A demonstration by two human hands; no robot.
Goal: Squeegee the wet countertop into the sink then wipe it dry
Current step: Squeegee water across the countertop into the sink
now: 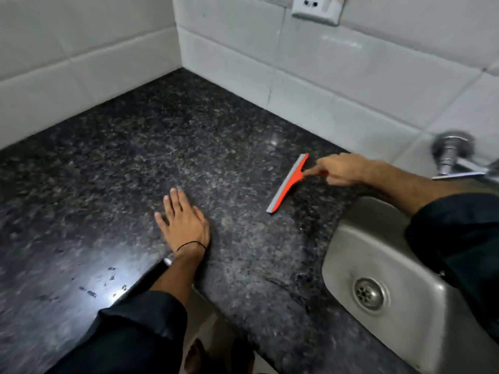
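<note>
A dark speckled granite countertop [140, 147] fills an L-shaped corner. My right hand [341, 170] grips the handle of an orange squeegee [289, 184] with a grey blade; the blade rests on the counter just left of the sink. The steel sink [348, 255] with its round drain [368, 292] sits at the right. My left hand [183, 220] lies flat on the counter, fingers spread, holding nothing. A few water droplets [108, 279] glint near the front left edge.
White tiled walls [89, 49] close the counter at the back and left. A chrome tap [453, 157] juts from the wall above the sink. A wall socket [316, 6] is high up. My feet show on the floor [205, 327] below the counter edge.
</note>
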